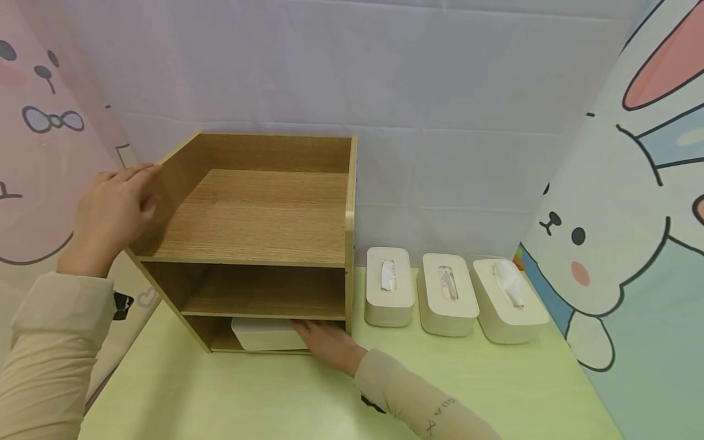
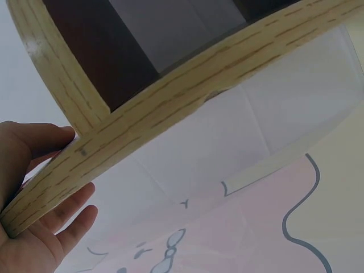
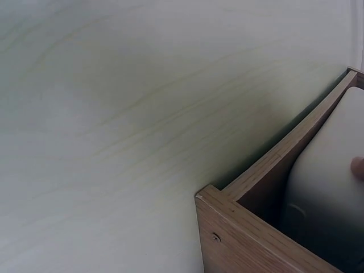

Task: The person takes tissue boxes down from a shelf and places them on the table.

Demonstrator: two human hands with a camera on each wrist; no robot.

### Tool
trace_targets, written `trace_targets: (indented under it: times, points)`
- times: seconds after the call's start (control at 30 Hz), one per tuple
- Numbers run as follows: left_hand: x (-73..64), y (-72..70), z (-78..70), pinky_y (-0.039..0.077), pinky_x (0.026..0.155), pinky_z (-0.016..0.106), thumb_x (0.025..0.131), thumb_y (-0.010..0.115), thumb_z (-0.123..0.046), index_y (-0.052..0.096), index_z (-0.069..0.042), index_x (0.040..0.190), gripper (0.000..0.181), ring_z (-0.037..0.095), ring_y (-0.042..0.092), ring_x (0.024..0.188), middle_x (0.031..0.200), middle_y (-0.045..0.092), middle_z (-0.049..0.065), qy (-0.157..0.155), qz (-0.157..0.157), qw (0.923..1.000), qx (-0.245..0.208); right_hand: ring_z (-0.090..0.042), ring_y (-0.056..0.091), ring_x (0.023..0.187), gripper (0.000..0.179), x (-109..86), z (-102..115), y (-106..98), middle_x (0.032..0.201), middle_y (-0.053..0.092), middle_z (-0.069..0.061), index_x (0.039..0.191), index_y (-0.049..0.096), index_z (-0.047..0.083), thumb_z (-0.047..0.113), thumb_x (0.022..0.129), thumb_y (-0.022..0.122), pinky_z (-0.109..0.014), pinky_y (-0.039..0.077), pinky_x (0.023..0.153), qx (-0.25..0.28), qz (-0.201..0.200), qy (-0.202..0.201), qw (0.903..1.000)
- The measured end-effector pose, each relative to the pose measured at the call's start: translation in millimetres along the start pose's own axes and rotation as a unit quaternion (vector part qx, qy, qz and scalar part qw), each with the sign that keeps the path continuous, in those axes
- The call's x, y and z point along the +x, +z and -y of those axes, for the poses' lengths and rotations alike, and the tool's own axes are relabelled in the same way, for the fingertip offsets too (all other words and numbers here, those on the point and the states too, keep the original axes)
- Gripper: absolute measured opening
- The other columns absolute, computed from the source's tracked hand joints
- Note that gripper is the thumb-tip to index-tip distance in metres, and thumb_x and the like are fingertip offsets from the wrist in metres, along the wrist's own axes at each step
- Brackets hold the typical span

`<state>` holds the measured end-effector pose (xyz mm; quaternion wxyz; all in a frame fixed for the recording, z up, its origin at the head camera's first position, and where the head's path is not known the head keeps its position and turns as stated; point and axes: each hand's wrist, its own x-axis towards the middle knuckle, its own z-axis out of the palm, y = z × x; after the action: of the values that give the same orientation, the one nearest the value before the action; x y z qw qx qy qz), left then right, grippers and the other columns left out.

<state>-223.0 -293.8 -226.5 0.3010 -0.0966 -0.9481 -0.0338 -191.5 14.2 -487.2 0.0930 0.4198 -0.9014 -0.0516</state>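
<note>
A wooden desk shelf (image 1: pixel 264 214) with an upper tray and two lower compartments stands on the table. My left hand (image 1: pixel 117 211) grips its left side panel; in the left wrist view, the thumb and fingers lie on opposite sides of the wooden edge (image 2: pixel 142 111). A white box (image 1: pixel 266 335) with rounded corners sits in the bottom compartment. With its fingers extended, my right hand (image 1: pixel 330 347) touches the right part of this box. One fingertip (image 3: pixel 358 168) shows against the white box (image 3: pixel 327 187) in the right wrist view; the other fingers are out of that view.
Three white tissue boxes stand in a row right of the shelf: a left one (image 1: pixel 388 287), a middle one (image 1: pixel 448 293) and a right one (image 1: pixel 508 299). They rest on the pale green table (image 1: pixel 247 397). A light cloth (image 1: pixel 467 122) hangs behind.
</note>
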Motion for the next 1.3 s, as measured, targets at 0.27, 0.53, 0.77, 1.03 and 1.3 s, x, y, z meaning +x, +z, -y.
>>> trace_targets:
  times: [0.27, 0.53, 0.77, 1.03, 1.3]
  points:
    - [0.7, 0.2, 0.2, 0.035, 0.090, 0.060, 0.083, 0.054, -0.006, 0.047, -0.003, 0.129, 0.047, 0.049, 0.043, 0.104, 0.129, 0.051, 0.021, -0.002, 0.006, 1.0000, 0.002, -0.010, 0.053, 0.108, 0.046, 0.5, 1.3, 1.6, 0.132, 0.046, -0.001, 0.137, 0.033, 0.017, 0.013, 0.094, 0.048, -0.017, 0.052, 0.065, -0.001, -0.010, 0.002, 0.9999]
    - [0.6, 0.1, 1.3, 0.035, 0.090, 0.061, 0.084, 0.054, -0.006, 0.046, -0.004, 0.130, 0.047, 0.049, 0.042, 0.105, 0.130, 0.050, 0.021, -0.005, 0.011, 0.9999, 0.004, -0.007, 0.056, 0.085, 0.042, 1.7, 1.1, -0.8, 0.122, 0.052, -0.001, 0.133, 0.037, 0.017, 0.011, 0.093, 0.049, -0.015, 0.043, 0.049, 0.033, -0.008, 0.000, 0.9994]
    - [0.7, 0.6, 0.8, 0.035, 0.089, 0.061, 0.084, 0.054, -0.007, 0.047, -0.005, 0.130, 0.047, 0.049, 0.042, 0.105, 0.130, 0.050, 0.020, -0.007, 0.009, 0.9999, 0.005, -0.006, 0.052, 0.064, 0.041, 5.5, 1.5, -3.1, 0.111, 0.059, -0.002, 0.128, 0.040, 0.016, 0.007, 0.090, 0.052, -0.015, 0.035, 0.041, 0.059, 0.006, 0.004, 0.9982]
    - [1.2, 1.7, -0.1, 0.035, 0.090, 0.059, 0.083, 0.054, -0.006, 0.047, -0.004, 0.129, 0.046, 0.049, 0.043, 0.104, 0.130, 0.050, 0.020, -0.004, 0.008, 0.9999, 0.005, -0.003, 0.049, 0.063, 0.045, 4.4, 1.8, -3.3, 0.111, 0.058, -0.003, 0.125, 0.041, 0.015, 0.007, 0.086, 0.060, -0.012, 0.033, 0.039, 0.002, -0.020, -0.011, 0.9997]
    - [1.0, 2.8, 1.0, 0.034, 0.092, 0.058, 0.083, 0.054, -0.006, 0.048, -0.003, 0.128, 0.045, 0.050, 0.043, 0.103, 0.128, 0.051, 0.022, 0.001, 0.003, 1.0000, 0.005, -0.002, 0.051, 0.067, 0.054, 0.6, 2.0, -1.1, 0.122, 0.053, -0.002, 0.128, 0.038, 0.016, 0.003, 0.082, 0.063, -0.011, 0.034, 0.041, -0.050, -0.062, -0.026, 0.9965]
